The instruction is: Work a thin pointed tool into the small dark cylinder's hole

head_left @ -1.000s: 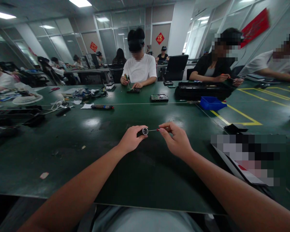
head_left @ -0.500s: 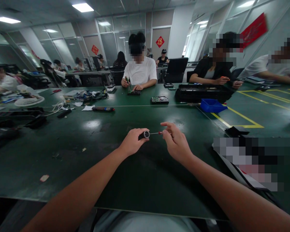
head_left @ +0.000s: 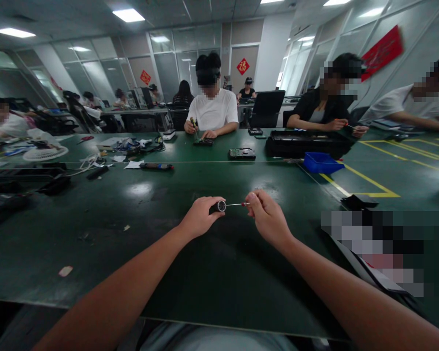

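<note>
On the green desk (head_left: 106,219), a blue bin (head_left: 322,164) sits just beside a long black casing (head_left: 303,146). A red diamond sign (head_left: 243,66) hangs farther back.

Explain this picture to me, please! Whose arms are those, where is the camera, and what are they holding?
There's no robot here. Those are a real person's bare arms. The camera is worn on that person's head, looking forward and down, so you see nearly what they see.

The left hand grips a dark cylinder with a pale ring at its end. The right hand holds what looks like a thin screwdriver, its metal shaft pointing at the cylinder. I can't tell exactly where the tip touches.

On the green table lie a blue tray, a circuit board and a dark pen-shaped tool. Across it sits a person in white.
</note>
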A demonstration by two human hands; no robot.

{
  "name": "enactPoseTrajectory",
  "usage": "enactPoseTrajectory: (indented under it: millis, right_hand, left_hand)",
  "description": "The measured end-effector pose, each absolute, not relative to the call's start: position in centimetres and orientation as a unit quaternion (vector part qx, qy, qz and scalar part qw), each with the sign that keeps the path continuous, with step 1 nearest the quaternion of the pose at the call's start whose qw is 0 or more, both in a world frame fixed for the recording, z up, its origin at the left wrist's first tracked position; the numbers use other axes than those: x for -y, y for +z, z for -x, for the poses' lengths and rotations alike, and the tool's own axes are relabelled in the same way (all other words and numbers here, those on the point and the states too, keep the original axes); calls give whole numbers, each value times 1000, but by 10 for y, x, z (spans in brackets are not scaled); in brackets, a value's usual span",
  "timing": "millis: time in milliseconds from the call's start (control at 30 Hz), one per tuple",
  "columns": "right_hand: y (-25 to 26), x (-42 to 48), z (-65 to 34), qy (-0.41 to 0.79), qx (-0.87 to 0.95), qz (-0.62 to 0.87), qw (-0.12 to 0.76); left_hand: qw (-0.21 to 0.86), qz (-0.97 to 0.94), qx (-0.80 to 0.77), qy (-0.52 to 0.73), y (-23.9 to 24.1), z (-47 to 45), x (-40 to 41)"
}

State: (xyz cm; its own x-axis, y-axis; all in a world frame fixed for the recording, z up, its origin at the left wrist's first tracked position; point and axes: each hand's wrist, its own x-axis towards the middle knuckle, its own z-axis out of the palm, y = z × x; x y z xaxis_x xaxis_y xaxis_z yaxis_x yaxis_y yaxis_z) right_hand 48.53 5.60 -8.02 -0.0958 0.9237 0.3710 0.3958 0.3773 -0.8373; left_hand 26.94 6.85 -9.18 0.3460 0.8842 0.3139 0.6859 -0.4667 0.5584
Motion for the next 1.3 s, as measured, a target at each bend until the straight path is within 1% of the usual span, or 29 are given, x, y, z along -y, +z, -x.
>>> enactPoseTrajectory:
  millis: [67, 233, 400, 467, 600, 767, 833, 967, 1167, 1300]
  right_hand:
    - [-81, -56, -485, 275, 679, 487, 475]
    - [-83, -57, -485, 307, 665, 453, 509]
    - [-78, -54, -485, 289, 683, 469, 479]
    - [-76, -54, -485, 291, 672, 473, 490]
    - [-80, -58, -482, 357, 612, 441, 551]
    - [-88, -66, -480, 445, 526, 422, 589]
    - [-89, -68, -480, 477, 500, 419, 589]
    - [-89, -71, -482, 527, 484, 415, 562]
    - [-89, -70, -484, 435, 505, 443, 600]
    - [-87, -68, -484, 404, 539, 451, 585]
  left_hand:
    - [166, -803, -491, 295, -91, -270, -68]
    - [164, -799, -496, 299, -90, -271, -67]
    - [170, -804, -485, 300, -92, -269, -69]
    - [171, -805, -481, 301, -93, -269, -69]
    - [175, -805, -487, 291, -91, -272, -68]
    - [172, -809, -481, 292, -90, -271, -70]
    - [163, -818, -466, 295, -90, -269, -72]
    - [139, -841, -439, 284, -93, -265, -75]
    - [144, -833, -457, 277, -95, -266, -74]
    - [144, -833, -454, 281, -95, -267, -73]
